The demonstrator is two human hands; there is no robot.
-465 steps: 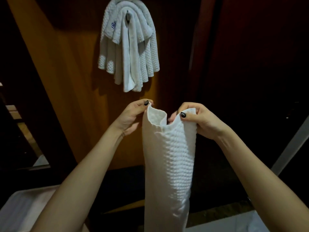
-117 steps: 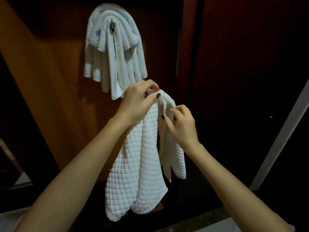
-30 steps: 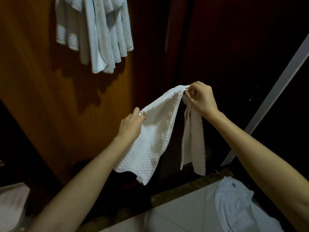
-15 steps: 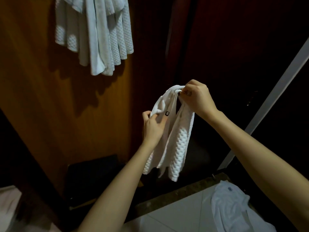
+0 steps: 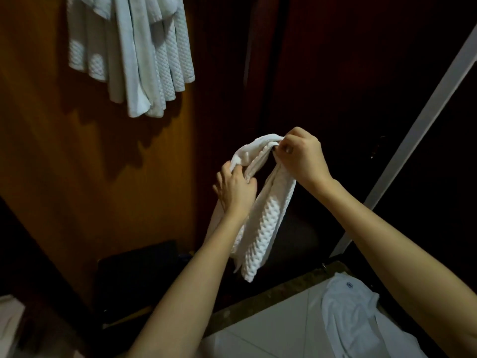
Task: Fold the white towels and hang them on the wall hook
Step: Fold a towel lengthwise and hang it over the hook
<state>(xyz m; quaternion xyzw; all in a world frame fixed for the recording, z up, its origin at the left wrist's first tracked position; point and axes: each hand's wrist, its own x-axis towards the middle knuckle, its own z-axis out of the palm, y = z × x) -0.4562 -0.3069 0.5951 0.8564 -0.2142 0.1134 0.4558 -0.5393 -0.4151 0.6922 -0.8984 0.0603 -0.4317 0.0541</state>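
Observation:
A white waffle-weave towel (image 5: 265,228) hangs bunched in front of me at mid frame. My right hand (image 5: 300,156) pinches its top fold, knuckles toward me. Lower and to the left, my left hand (image 5: 236,189) grips a gathered part of the same towel. The towel's loose end drops down between my forearms. Several white towels (image 5: 134,52) hang on the wooden wall at the upper left; the hook itself is out of frame above.
An orange-brown wooden panel (image 5: 77,164) fills the left; dark panels (image 5: 348,73) lie behind my hands. A white garment (image 5: 351,313) lies on the light tiled floor at the lower right. A pale diagonal frame bar (image 5: 418,120) runs along the right. A dark box (image 5: 139,275) stands low.
My left hand has slid up the towel and gathered it closer to my right hand. The towel hangs in a narrower bunch than a second ago, when it was spread out.

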